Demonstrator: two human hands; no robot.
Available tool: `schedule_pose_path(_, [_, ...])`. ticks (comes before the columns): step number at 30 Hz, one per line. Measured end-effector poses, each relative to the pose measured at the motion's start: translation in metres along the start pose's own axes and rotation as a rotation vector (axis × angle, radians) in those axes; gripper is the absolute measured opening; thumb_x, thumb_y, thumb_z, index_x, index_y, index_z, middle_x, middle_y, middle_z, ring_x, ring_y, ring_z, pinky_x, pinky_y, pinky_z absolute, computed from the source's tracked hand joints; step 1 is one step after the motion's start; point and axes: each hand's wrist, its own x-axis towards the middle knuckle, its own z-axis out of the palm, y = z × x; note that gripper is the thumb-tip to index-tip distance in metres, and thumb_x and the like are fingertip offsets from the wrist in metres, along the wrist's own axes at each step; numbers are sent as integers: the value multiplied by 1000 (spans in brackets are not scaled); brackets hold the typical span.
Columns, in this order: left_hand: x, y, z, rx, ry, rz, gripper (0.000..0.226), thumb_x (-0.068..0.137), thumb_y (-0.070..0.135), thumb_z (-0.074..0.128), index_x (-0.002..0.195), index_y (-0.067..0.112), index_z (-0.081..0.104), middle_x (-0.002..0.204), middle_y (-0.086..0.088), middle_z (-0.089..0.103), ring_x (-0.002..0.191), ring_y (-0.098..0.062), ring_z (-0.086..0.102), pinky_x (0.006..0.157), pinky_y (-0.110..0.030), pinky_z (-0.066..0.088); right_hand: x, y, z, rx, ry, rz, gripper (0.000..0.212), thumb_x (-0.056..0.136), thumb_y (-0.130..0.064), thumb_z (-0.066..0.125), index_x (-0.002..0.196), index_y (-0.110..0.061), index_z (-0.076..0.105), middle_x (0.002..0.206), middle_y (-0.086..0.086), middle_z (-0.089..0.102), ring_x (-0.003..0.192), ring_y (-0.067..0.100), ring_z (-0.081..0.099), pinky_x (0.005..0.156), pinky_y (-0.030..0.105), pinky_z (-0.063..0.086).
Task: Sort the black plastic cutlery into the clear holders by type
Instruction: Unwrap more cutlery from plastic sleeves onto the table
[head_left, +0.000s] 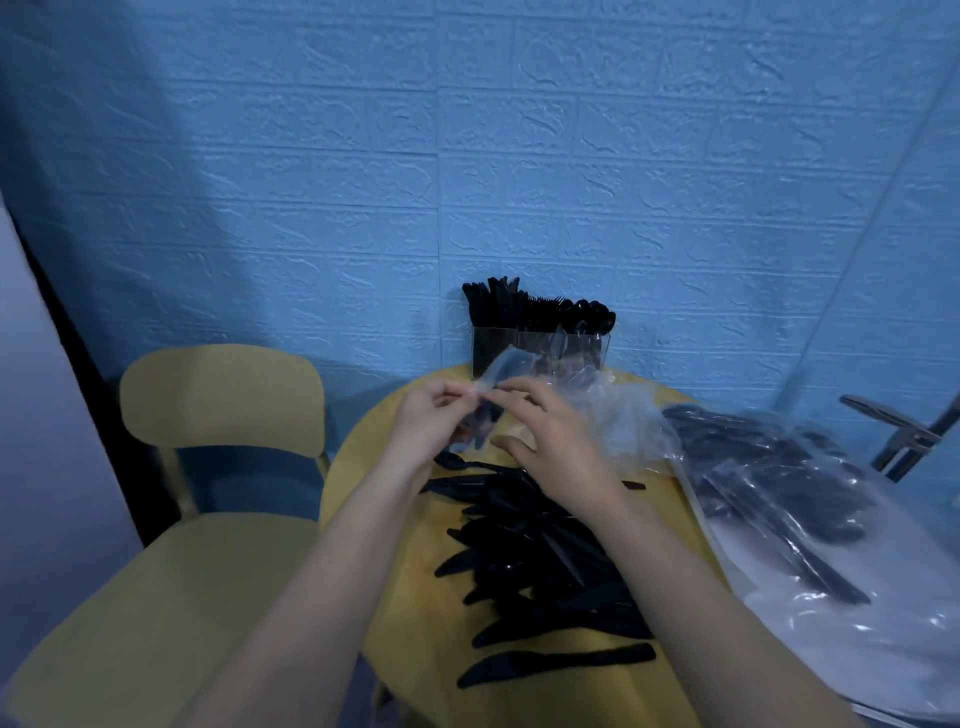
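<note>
Yellow table (410, 613): both hands (423, 431) (545, 441) pinch wrapper (498, 366) mid-table.

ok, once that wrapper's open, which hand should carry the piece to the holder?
Probably right. The right hand sits nearer the clear holder at the table's far edge; the left hand pinches the wrapper top and can keep the plastic.

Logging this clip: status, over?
Left hand and right hand both pinch a clear wrapper. Loose knives unsorted; holders part filled. Nothing blocking.
</note>
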Motion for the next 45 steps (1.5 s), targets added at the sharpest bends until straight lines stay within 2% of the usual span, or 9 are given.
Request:
schedule_pose_path(3, [-25, 12, 6, -56, -86, -5, 9, 94, 10, 55, 86, 11, 60, 76, -6, 66, 61, -10, 63, 56, -20, 49, -11, -9, -10, 4, 143, -53, 37, 84, -4, 67, 120, -13, 65, 113, 4, 60, 100, 20, 59, 81, 32, 54])
schedule_pose_path(6, [-47, 24, 9, -134, -181, -37, 22, 98, 27, 50, 95, 10, 64, 86, -7, 70, 71, -11, 68, 65, -22, 50, -23, -16, -22, 62, 291, -47, 25, 85, -7, 64, 108, -11, 71, 101, -2, 61, 88, 8, 58, 75, 17, 50])
schedule_pose_path(9, [-61, 26, 6, -79, -107, 15, 34, 98, 40, 42, 101, 16, 66, 99, -1, 70, 92, -14, 65, 70, -23, 49, -32, -30, -37, 320, 365, 224, 14, 88, -11, 64, 99, -12, 73, 89, -8, 64, 81, -1, 58, 73, 11, 45])
schedule_pose_path(13, [-70, 5, -4, 308, -44, 216, 32, 93, 26, 59, 124, 20, 55, 110, 15, 53, 108, -9, 49, 88, -23, 38, -39, -45, -57, 887, 472, 585, 5, 92, -14, 61, 92, -12, 66, 58, -4, 67, 60, 8, 66, 64, 20, 54])
schedule_pose_path(22, [-79, -12, -15, -281, -169, -184, 21, 91, 11, 59, 112, 8, 58, 100, -13, 68, 77, -15, 72, 65, -21, 57, -53, -33, -50, 1290, 455, 864, 26, 94, -18, 57, 113, 0, 54, 102, 19, 65, 70, 22, 72, 65, 27, 59])
schedule_pose_path(30, [-69, -23, -28, -105, 23, -69, 5, 88, 9, 64, 93, 9, 66, 87, -8, 70, 64, -9, 69, 57, -17, 55, -65, -11, -45, 981, 570, 1002, 8, 95, -18, 57, 96, -11, 58, 81, 2, 61, 61, 11, 59, 55, 24, 51])
schedule_pose_path(34, [-68, -27, -30, -42, 90, -24, 5, 87, 8, 66, 88, 13, 66, 88, -6, 69, 69, -11, 67, 57, -17, 55, -72, -15, -46, 576, 688, 692, 13, 88, -10, 63, 92, -20, 55, 82, -3, 51, 70, 4, 48, 65, 13, 41])
schedule_pose_path(37, [-69, -28, -28, -27, 93, -9, 5, 87, 9, 66, 88, 14, 66, 89, -5, 69, 70, -12, 67, 58, -17, 55, -72, -22, -44, 370, 502, 512, 14, 88, -15, 64, 97, -23, 56, 91, -12, 53, 82, 0, 51, 67, 6, 40])
schedule_pose_path(45, [-66, -32, -27, -88, 61, -23, 5, 85, 11, 67, 90, 14, 68, 86, -5, 71, 66, -8, 69, 61, -18, 56, -72, 0, -34, 513, 331, 765, 22, 86, -21, 69, 105, -14, 59, 93, -3, 61, 86, 9, 58, 71, 19, 52])
